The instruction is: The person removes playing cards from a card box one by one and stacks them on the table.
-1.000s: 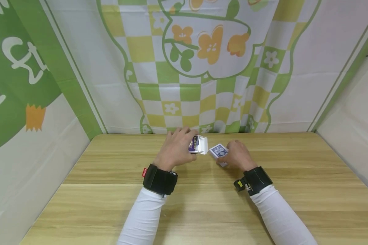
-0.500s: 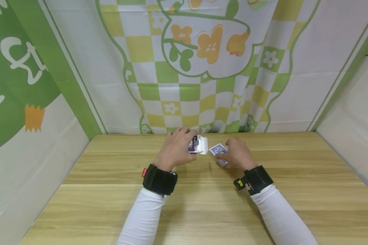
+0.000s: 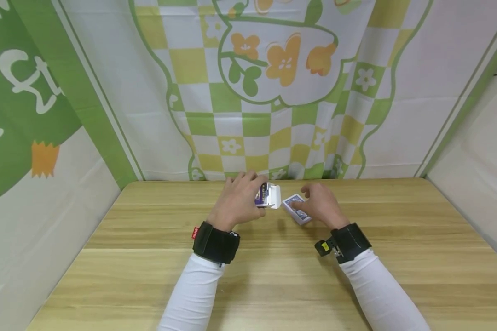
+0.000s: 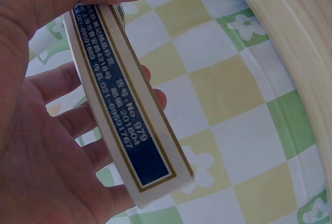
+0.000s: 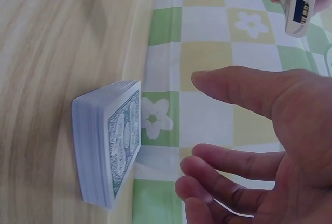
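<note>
Tabletop (image 3: 281, 280), cards (image 5: 96, 141), left fingers (image 4: 75, 120) gripping probably cardboard box (image 4: 147, 164)

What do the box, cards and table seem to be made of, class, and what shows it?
Box: probably thin printed cardboard, smooth; its open flap looks like a thin white sheet.
Cards: likely paper, perhaps coated; many thin, pale edges show at the side.
Table: wood or wood-look laminate, smooth, faintly shiny; streaky grain shows, but the look leaves open which.
</note>
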`<action>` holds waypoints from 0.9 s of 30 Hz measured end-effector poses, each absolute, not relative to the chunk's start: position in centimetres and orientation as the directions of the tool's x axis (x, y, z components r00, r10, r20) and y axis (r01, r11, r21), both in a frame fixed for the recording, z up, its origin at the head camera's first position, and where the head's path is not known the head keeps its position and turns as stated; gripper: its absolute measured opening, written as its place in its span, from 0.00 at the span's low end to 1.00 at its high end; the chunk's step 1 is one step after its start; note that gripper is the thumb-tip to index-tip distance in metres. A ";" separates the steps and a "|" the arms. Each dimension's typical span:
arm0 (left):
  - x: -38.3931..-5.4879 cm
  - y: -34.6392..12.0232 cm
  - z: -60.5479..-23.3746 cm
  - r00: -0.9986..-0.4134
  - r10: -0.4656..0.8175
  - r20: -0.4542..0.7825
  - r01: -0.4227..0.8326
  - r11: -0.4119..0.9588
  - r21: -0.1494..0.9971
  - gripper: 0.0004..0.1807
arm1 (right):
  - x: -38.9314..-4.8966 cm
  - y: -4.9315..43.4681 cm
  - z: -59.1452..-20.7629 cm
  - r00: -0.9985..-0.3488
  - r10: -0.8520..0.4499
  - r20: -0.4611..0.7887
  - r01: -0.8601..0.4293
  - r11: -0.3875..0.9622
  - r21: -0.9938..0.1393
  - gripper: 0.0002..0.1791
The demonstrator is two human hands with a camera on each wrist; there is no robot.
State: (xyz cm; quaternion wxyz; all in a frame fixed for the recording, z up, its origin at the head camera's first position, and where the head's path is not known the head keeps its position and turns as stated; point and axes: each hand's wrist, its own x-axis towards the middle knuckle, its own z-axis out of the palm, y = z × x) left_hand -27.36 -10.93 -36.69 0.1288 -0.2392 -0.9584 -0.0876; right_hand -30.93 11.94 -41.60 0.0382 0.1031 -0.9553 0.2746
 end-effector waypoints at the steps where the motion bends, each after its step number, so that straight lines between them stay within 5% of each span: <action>1: -27.4 -10.9 -36.7 -0.853 0.436 0.288 0.481 0.870 0.107 0.41 | -30.9 11.9 -41.5 -0.974 -0.178 0.143 -0.227 0.825 -0.517 0.32; 11: -27.3 -10.9 -36.6 -0.857 0.431 0.282 0.474 0.875 0.103 0.41 | -30.5 11.7 -40.2 -0.966 -0.176 0.191 -0.257 0.743 -0.618 0.25; 27: -27.4 -10.8 -36.7 -0.846 0.442 0.300 0.487 0.868 0.096 0.40 | -29.4 11.1 -38.1 -0.958 -0.237 0.160 -0.238 0.352 -0.905 0.20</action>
